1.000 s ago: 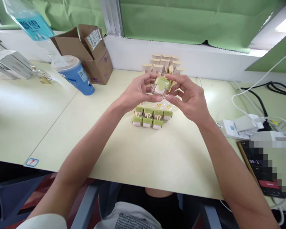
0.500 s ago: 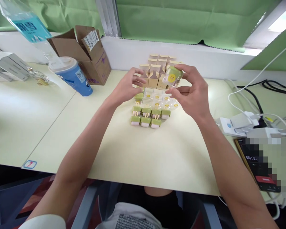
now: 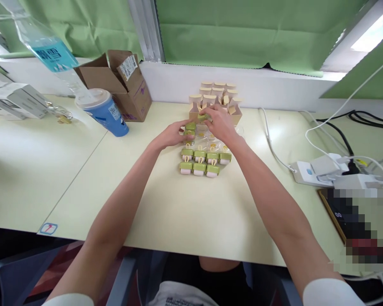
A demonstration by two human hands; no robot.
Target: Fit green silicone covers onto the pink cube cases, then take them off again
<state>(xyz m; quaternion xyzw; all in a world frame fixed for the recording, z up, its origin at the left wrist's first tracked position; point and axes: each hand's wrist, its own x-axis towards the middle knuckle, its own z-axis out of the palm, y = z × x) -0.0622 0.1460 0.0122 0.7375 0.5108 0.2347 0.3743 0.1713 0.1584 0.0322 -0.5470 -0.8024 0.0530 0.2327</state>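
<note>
My right hand (image 3: pixel 219 121) is closed on a small green-lidded case (image 3: pixel 203 117), held above the clear cases in front of the boxes. Beside it, my left hand (image 3: pixel 172 134) has its fingers and thumb around another green-lidded case (image 3: pixel 189 135) at the left end of the clear row. Clear plastic cases with yellow round stickers (image 3: pixel 213 145) lie partly hidden under my right hand. Nearer to me, two rows of small cases with green lids, pale bases and cream loops (image 3: pixel 199 168) stand on the table. Behind are several open cream paper boxes (image 3: pixel 195 101).
At the left stand a blue cup (image 3: pixel 107 114), a tilted bottle (image 3: pixel 55 55) and an open cardboard box (image 3: pixel 137 97). White boxes (image 3: pixel 22 100) lie farther left. A power strip (image 3: pixel 309 173) with cables and a phone (image 3: pixel 335 212) occupy the right side.
My right hand has moved left and down with the green-lidded case, toward the clear row. My left hand has lowered and closed around the case at the row's left end. The view has shifted slightly.
</note>
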